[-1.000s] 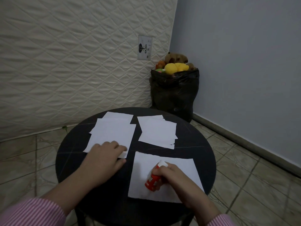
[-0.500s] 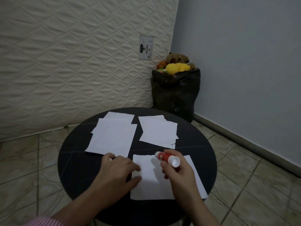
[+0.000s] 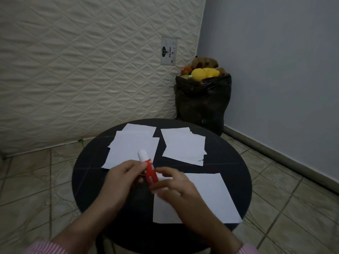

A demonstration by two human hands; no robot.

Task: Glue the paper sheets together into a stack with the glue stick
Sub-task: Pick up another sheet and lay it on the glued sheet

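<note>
My glue stick (image 3: 149,169) has come up off the near sheet (image 3: 200,197) at 5 o'clock on the table (image 3: 88,180). Both hands now hold it: left fingers (image 3: 134,166) clamped on the barrel, right hand (image 3: 176,184) gripping below (blurred). Likely recapping; next sheet pending.

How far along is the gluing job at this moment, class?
Done: hard to confirm; the far-right pile lies loosely overlapped, possibly glued. In hand: both the left hand and right hand hold the red glue stick, white cap on, above the table. Left: the single near sheet and the far-left pile remain separate.
</note>
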